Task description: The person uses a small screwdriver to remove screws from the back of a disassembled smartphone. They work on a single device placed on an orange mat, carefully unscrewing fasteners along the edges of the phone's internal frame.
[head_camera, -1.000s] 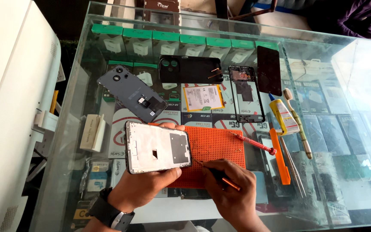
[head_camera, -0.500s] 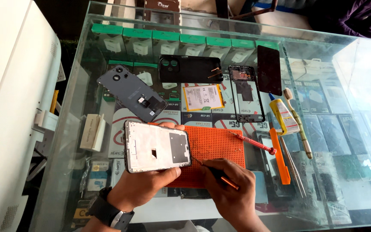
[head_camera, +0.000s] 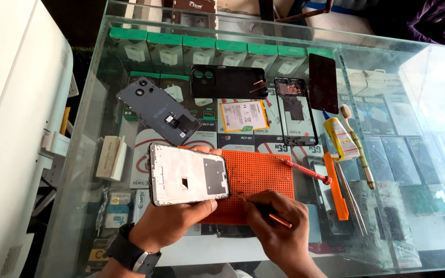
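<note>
left hand: (head_camera: 168,221) gripping phone frame (head_camera: 188,180) by its lower edge, thumb under, fingertips curled over the top edge; held flat just above the near-left corner of orange mat (head_camera: 258,172)
right hand: (head_camera: 279,226) fingers closed round thin orange-tipped tool (head_camera: 269,213), tip down on the mat near the frame's right edge
progress: phone looks well stripped; back cover (head_camera: 158,110), black shell (head_camera: 229,81), battery (head_camera: 244,115), inner bezel (head_camera: 297,110) and dark screen panel (head_camera: 323,82) lying apart on glass counter (head_camera: 104,128)
left to do: cannot tell; frame bare white inside, small parts on the mat too tiny to make out
around: red screwdriver (head_camera: 305,171) across mat's right edge; orange pry tool (head_camera: 336,188), tweezers (head_camera: 351,198), glue tube (head_camera: 340,138), brush (head_camera: 359,149) to the right
in the way: nothing between tool tip and frame; screwdriver near right hand
</note>
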